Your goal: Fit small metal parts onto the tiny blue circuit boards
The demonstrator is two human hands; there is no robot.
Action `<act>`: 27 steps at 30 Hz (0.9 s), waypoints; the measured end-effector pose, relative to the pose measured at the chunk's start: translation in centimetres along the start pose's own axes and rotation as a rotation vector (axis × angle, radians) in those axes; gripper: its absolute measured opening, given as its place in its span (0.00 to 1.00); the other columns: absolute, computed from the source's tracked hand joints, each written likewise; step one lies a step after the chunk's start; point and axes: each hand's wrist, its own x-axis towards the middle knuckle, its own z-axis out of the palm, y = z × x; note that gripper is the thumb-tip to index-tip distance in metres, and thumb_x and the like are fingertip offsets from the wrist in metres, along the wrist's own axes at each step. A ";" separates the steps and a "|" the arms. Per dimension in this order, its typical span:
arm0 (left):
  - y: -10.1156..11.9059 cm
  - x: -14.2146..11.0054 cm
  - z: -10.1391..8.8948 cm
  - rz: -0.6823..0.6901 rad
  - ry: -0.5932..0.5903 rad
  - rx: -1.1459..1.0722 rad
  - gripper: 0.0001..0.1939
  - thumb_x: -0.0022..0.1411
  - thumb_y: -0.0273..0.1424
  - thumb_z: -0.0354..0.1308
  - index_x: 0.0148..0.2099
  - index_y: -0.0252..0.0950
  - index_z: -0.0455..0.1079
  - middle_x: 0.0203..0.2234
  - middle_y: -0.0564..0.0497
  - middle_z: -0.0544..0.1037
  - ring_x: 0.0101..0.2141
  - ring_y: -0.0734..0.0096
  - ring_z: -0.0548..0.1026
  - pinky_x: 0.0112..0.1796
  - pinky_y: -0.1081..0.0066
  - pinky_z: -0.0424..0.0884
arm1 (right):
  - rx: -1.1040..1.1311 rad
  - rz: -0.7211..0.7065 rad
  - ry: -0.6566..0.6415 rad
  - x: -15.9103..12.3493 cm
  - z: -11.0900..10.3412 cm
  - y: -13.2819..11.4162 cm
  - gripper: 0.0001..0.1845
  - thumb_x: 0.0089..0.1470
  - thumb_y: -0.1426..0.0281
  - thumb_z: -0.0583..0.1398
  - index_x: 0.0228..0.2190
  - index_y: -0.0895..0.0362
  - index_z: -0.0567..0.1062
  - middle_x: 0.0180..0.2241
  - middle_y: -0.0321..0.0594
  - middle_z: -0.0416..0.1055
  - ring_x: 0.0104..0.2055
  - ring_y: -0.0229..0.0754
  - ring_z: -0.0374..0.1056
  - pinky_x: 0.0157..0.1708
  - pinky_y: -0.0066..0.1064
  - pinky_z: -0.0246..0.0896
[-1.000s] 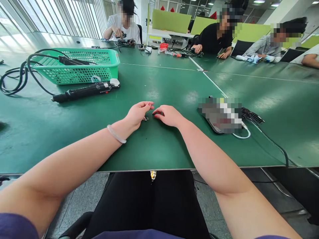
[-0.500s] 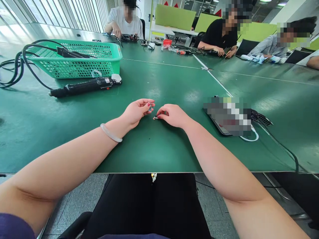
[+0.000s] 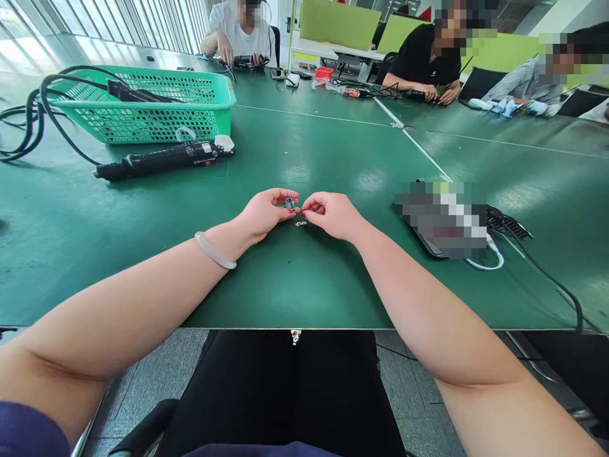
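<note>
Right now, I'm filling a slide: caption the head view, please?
Left hand holds a small dark part, right hand close beside it, at a green table.

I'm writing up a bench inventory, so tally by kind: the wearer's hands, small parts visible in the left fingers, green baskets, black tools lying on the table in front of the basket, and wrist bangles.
Left hand and right hand: 2
Small part: 1
Green basket: 1
Black tool: 1
Pale bangle: 1
Total: 6

Open tabletop [image 3: 328, 149] ahead, basket [image 3: 157, 125] and tool [image 3: 164, 159] leftward
</note>
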 end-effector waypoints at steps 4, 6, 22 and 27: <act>0.0 -0.1 0.1 0.056 -0.040 0.062 0.19 0.47 0.13 0.59 0.43 0.29 0.70 0.33 0.48 0.77 0.33 0.74 0.75 0.46 0.62 0.70 | 0.396 0.114 0.025 -0.1 -0.3 -0.2 0.06 0.48 0.69 0.62 0.29 0.59 0.73 0.27 0.38 0.74 0.25 0.31 0.62 0.27 0.26 0.57; 0.0 -0.1 0.2 0.075 -0.061 0.074 0.20 0.46 0.14 0.61 0.43 0.30 0.70 0.33 0.48 0.78 0.33 0.73 0.75 0.45 0.62 0.71 | 0.546 0.154 0.011 0.0 -0.2 -0.4 0.07 0.47 0.69 0.63 0.28 0.60 0.72 0.24 0.36 0.72 0.21 0.29 0.59 0.22 0.24 0.53; 0.5 -0.7 0.5 0.204 -0.061 0.205 0.19 0.52 0.21 0.61 0.48 0.31 0.72 0.37 0.45 0.80 0.37 0.68 0.78 0.47 0.62 0.71 | 0.751 0.255 -0.004 0.1 0.1 -0.7 0.16 0.43 0.61 0.69 0.23 0.60 0.73 0.21 0.35 0.67 0.19 0.27 0.53 0.17 0.23 0.44; 0.5 -0.8 0.5 0.216 -0.075 0.236 0.18 0.52 0.22 0.61 0.47 0.31 0.73 0.36 0.46 0.80 0.37 0.68 0.78 0.46 0.62 0.71 | 0.707 0.244 -0.005 0.2 0.2 -0.5 0.16 0.45 0.60 0.68 0.24 0.60 0.73 0.21 0.35 0.67 0.19 0.27 0.53 0.17 0.23 0.44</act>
